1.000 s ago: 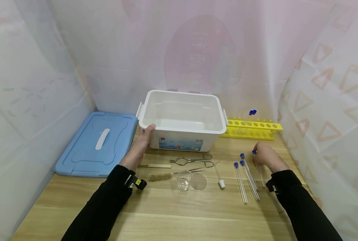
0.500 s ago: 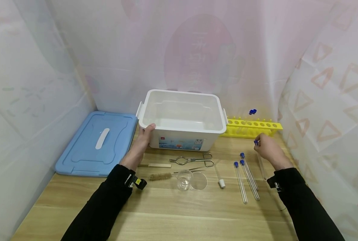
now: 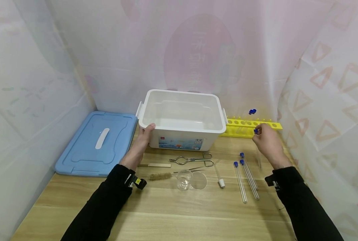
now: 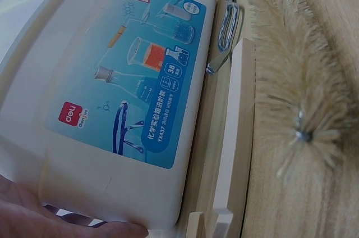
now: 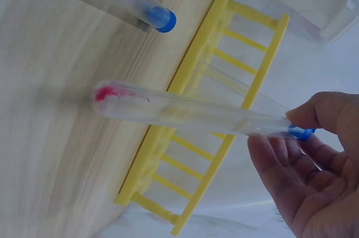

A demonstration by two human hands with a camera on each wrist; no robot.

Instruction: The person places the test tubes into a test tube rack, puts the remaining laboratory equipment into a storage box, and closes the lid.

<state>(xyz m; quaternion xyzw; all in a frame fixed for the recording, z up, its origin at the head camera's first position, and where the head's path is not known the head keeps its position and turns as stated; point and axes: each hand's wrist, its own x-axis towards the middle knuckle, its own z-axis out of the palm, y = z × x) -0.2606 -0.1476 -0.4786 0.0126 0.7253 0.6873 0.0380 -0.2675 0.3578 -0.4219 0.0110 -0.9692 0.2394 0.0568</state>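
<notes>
My right hand (image 3: 269, 145) pinches a clear test tube (image 5: 185, 111) by its blue-capped end, thumb on one side and fingers on the other. In the right wrist view the tube's round end shows a pink-red smear. The tube is held in front of the yellow test tube rack (image 3: 275, 126), which it overlaps in that view. Blue caps (image 3: 252, 111) of tubes standing in the rack rise above it. My left hand (image 3: 138, 147) grips the front left corner of a white plastic box (image 3: 182, 129), thumb up at the rim; the box holds nothing visible.
Several blue-capped test tubes (image 3: 240, 182) lie at the right. Metal crucible tongs (image 3: 191, 160), a bristle brush (image 3: 160, 176), a wooden strip (image 3: 159, 165), clear round glassware (image 3: 184, 182) and a white-topped dropper (image 3: 221, 183) lie before the box. A blue lid (image 3: 85, 150) lies left.
My right hand has lifted the test tube off the table at the right and carried it back and up to the rack. The left hand has stayed on the box.
</notes>
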